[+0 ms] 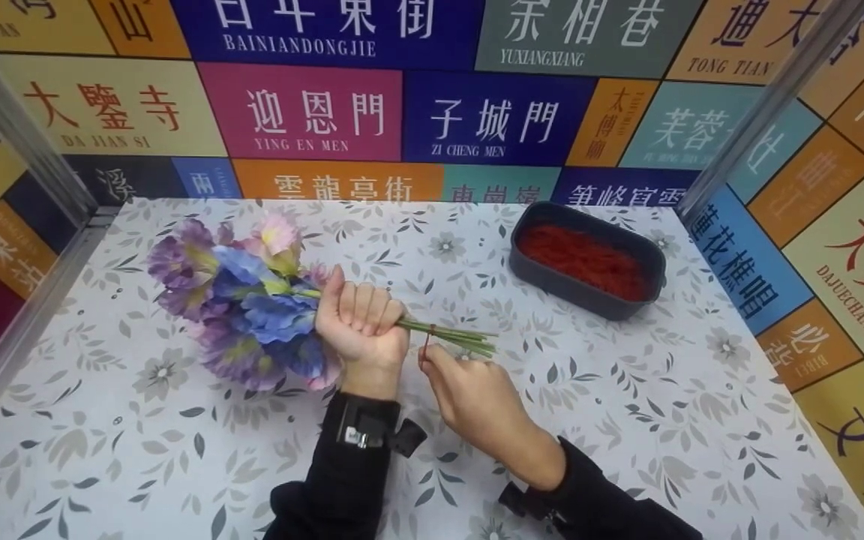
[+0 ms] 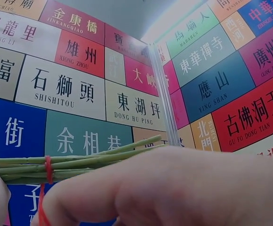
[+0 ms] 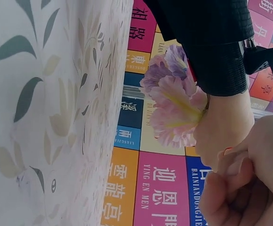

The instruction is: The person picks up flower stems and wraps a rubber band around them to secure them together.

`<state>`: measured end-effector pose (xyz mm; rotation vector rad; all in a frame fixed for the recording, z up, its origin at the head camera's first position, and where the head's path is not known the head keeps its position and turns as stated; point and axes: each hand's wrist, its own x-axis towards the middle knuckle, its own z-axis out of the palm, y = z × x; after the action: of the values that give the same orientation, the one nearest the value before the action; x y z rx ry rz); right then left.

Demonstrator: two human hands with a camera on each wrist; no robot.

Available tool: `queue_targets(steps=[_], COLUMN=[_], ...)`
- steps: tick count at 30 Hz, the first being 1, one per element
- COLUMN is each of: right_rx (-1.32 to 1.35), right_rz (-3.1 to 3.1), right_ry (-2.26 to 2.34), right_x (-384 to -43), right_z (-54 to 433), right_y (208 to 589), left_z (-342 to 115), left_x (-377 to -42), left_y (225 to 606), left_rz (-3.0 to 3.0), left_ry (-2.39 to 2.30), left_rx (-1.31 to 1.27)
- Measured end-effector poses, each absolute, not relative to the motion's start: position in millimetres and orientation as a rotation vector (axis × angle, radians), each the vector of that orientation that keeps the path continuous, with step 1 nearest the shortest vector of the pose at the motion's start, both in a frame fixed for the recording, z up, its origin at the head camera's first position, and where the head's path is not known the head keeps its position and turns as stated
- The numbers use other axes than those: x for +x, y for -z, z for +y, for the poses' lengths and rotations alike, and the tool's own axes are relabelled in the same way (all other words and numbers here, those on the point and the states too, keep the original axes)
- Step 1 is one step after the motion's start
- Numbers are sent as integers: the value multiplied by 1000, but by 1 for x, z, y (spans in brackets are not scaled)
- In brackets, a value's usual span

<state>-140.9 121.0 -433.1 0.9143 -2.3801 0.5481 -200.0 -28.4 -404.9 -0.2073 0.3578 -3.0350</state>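
In the head view, a bunch of purple, pink and blue flowers (image 1: 256, 307) lies tilted to the left above the table. My left hand (image 1: 363, 319) grips its green stems (image 1: 469, 341) just below the blooms, and the stem ends stick out to the right. A thin red rubber band (image 2: 48, 170) circles the stems and stretches down from them. My right hand (image 1: 484, 397) pinches the pulled end of that band just below the stems. In the right wrist view its fingers (image 3: 219, 188) are curled, with a bit of red showing there.
A dark grey box (image 1: 586, 300) holding a heap of thin red strands stands at the back right of the table (image 1: 199, 465), which has a leaf-patterned cover. Colourful panels with lettering (image 1: 301, 112) rise behind and at the sides, with metal posts (image 1: 762, 112) at the corners.
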Motion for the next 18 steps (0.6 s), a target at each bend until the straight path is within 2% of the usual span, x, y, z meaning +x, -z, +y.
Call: queue_targets(steps=[18], right_rx=[914], right_rz=[-2345], right_ry=[-523], right_x=[-135], right_z=[123], right_y=[426], left_z=[-29], left_x=[-201], left_y=[406], left_rz=[339], left_ry=[3039], left_rx=[-161])
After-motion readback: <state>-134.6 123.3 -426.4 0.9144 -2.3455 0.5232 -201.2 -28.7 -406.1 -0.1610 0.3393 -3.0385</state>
